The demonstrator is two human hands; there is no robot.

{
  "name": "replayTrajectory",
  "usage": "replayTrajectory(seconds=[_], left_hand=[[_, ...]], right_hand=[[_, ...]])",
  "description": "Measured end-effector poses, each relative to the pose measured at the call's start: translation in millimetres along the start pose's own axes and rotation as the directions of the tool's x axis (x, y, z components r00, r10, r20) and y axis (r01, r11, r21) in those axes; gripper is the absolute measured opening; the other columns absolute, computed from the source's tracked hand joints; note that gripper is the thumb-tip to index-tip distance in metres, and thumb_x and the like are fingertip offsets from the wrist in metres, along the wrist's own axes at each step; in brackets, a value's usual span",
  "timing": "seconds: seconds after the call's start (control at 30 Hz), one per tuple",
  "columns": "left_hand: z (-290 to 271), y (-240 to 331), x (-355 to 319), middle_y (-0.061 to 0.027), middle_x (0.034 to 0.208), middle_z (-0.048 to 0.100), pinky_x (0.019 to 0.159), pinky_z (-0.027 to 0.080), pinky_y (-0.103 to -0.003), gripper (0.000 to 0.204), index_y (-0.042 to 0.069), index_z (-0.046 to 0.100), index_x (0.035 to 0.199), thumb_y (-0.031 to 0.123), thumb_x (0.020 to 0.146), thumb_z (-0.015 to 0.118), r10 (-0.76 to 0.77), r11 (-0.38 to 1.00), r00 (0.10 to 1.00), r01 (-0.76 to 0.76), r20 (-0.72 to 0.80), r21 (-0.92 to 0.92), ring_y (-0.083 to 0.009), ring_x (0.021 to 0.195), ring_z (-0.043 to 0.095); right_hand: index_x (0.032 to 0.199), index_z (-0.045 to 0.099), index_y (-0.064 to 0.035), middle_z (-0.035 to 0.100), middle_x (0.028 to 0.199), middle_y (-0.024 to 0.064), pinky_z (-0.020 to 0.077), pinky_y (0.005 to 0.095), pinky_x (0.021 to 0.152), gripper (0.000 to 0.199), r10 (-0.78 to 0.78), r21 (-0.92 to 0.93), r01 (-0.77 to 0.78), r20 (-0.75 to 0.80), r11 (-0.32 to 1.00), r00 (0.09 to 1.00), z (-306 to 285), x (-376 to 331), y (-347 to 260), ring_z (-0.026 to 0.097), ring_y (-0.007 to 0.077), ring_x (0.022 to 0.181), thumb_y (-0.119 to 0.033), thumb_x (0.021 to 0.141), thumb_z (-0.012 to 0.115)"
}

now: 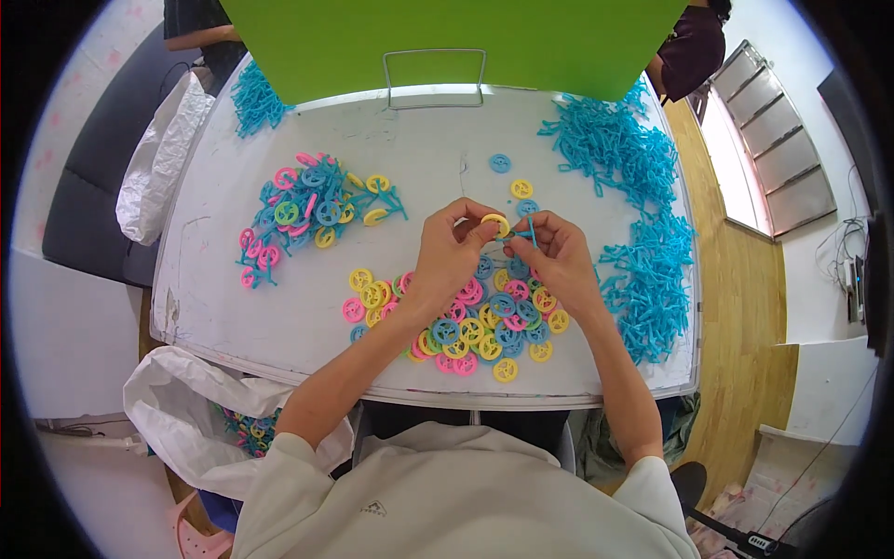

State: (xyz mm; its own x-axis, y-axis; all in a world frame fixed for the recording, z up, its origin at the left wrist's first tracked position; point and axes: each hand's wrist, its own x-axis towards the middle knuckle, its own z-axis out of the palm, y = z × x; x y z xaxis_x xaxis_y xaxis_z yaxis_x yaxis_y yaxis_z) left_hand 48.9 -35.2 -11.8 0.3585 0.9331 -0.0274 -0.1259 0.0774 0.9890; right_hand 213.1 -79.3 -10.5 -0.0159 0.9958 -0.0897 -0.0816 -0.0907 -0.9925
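Observation:
My left hand (450, 250) pinches a yellow spoked plastic wheel (496, 224) between thumb and fingers, over the middle of the white table. Close beside it, my right hand (562, 261) has its fingertips closed on a thin blue plastic stick (532, 226). The wheel and the stick are very near each other; whether they are joined I cannot tell. Below my hands spreads a pile of loose wheels (471, 332) in pink, yellow, blue and green. Just beyond my fingers lie a blue wheel (500, 164) and another yellow wheel (521, 190).
Heaps of blue sticks (615, 149) line the table's right side. At left is a mixed pile of wheels and sticks (307, 203). A green panel (428, 37) with a wire handle (435, 50) stands across the back. A white sack (177, 396) holding colourful pieces sits at lower left. Two people are partly visible behind.

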Motion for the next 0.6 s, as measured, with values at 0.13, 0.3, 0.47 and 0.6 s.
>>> replayTrajectory(seconds=[0.13,0.3,0.47,0.6], left_hand=[[0.3,12.7,0.7,-0.008,0.098,0.065,0.078,0.053,-0.026,0.016,-0.003,0.062,0.104,0.005,0.091,0.059,-0.01,0.996,1.0,0.011,-0.017,0.088,-0.0113,0.085,0.062],[0.4,12.5,0.2,-0.01,0.104,0.066,0.077,0.056,-0.025,0.02,-0.004,0.063,0.108,0.007,0.092,0.058,0.067,0.996,0.998,-0.068,-0.022,-0.051,-0.0123,0.084,0.065],[0.7,4.2,-1.8,-0.011,0.102,0.067,0.078,0.057,-0.026,0.021,-0.005,0.062,0.11,0.005,0.092,0.058,0.054,0.997,0.998,-0.051,-0.035,0.063,-0.0152,0.087,0.067],[4.5,2.5,-4.5,-0.0123,0.1,0.067,0.073,0.057,-0.026,0.017,-0.006,0.062,0.105,0.003,0.091,0.057,0.105,0.989,0.991,-0.096,-0.079,0.112,-0.0178,0.083,0.069]], right_hand=[[0.111,0.056,0.0029,0.068,0.091,0.0074,0.0467,0.0164,0.06,0.025,-0.09,-0.104,0.072,-0.174,0.992,0.981,13.8,-6.2,-7.8,0.066,0.0103,0.083,-0.003,0.087,0.064],[0.101,0.066,0.0045,0.07,0.081,0.0096,0.0478,0.0188,0.058,0.02,-0.153,-0.24,0.096,-0.235,0.966,0.96,13.3,-4.5,-8.1,0.065,0.0092,0.074,-0.005,0.085,0.069],[0.098,0.068,0.0038,0.07,0.078,0.0077,0.0452,0.017,0.056,0.02,-0.093,-0.184,0.048,-0.243,0.982,0.966,10.9,-4.7,-10.3,0.063,0.0064,0.07,-0.009,0.084,0.07],[0.098,0.069,0.0032,0.07,0.077,0.0069,0.0437,0.0159,0.055,0.021,0.003,-0.151,-0.045,-0.271,0.987,0.962,11.9,-4.6,-10.9,0.061,0.0047,0.068,-0.012,0.083,0.072]])
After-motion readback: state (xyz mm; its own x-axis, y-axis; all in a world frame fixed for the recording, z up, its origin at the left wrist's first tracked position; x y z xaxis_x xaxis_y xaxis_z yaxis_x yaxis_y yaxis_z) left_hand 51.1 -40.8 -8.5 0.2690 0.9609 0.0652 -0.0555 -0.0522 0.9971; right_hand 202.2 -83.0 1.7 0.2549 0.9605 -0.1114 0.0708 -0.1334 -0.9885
